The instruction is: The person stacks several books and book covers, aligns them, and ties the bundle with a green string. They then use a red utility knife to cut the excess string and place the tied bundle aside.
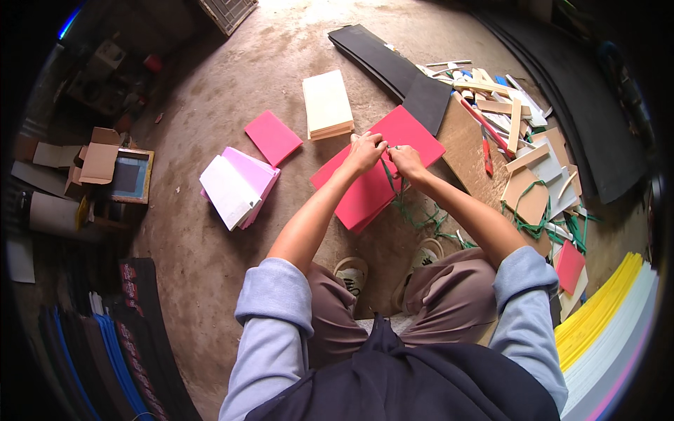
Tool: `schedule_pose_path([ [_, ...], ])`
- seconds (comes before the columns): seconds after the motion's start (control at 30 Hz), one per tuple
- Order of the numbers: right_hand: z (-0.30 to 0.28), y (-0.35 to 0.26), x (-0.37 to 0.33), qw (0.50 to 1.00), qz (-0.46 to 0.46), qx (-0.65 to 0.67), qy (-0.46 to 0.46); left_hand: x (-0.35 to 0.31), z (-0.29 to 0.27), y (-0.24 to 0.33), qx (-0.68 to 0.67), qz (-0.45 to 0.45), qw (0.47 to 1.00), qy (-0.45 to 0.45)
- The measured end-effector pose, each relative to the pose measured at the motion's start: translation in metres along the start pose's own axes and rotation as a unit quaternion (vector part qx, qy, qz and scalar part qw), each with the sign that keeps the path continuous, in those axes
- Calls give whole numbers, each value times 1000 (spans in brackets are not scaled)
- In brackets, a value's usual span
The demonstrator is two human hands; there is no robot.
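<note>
A stack of red rectangular sheets lies on the floor in front of my feet, its layers slightly out of line. Over it, both hands meet near the middle. My left hand is closed in a pinch on a thin green string. Close beside it, the fingers of my right hand are also closed on the green string. The string runs down across the stack, and its loose tangle trails onto the floor by my right shoe. Whether a knot sits between the fingertips is hidden.
Ahead stands a cream stack; to the left are a single red piece and a white-and-pink stack. On the right, a brown board carries a red-handled tool beside scrap strips. Black sheets lie beyond.
</note>
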State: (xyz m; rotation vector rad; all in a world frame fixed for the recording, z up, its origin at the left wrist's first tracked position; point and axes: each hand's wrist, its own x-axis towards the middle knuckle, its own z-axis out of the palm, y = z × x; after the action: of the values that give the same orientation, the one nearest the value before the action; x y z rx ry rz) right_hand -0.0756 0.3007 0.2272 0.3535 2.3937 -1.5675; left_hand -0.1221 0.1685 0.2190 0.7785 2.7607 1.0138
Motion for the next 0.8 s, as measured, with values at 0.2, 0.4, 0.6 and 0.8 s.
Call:
schedule_pose_path([
  [0.2, 12, 8, 5, 974, 75, 213, 36, 9, 5, 5, 20, 11, 1000, 21],
  [0.4, 17, 17, 17, 931, 104, 348, 24, 13, 5, 5, 51, 11, 998, 20],
  [0.6, 9, 23, 34, 933, 133, 333, -19, 18, 21, -1, 13, -2, 999, 42],
  [0.8, -7, 25, 32, 970, 79, 217, -79, 11, 15, 3, -98, -54, 993, 27],
])
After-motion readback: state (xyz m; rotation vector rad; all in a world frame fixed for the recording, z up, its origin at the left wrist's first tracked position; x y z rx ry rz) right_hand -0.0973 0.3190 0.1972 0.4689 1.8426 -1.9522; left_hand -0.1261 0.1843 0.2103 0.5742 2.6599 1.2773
